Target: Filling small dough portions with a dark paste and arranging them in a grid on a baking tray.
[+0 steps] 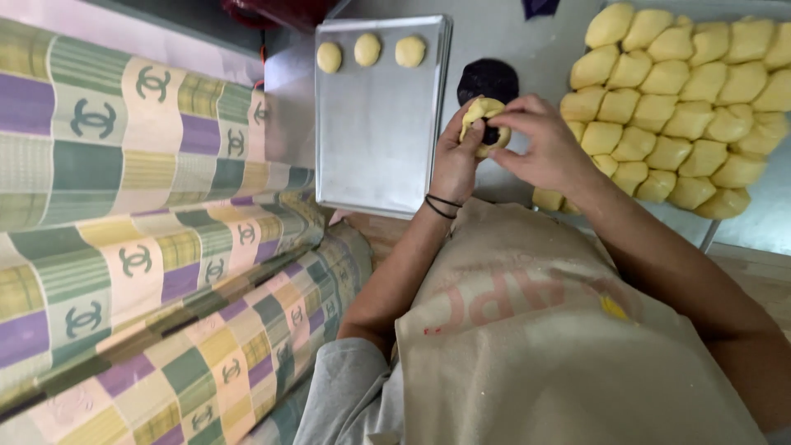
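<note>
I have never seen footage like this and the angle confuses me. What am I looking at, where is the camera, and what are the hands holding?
There is one picture, taken by a camera worn on a person's head, looking down over their apron at their own bare hands. The left hand cups a piece of yellow dough with dark filling in its middle; the right hand pinches it with its fingers. On the metal table lie a baking tray with three shaped dough balls, a dark lump of filling, and many cut dough pieces. A patterned cloth hangs at the left.
</note>
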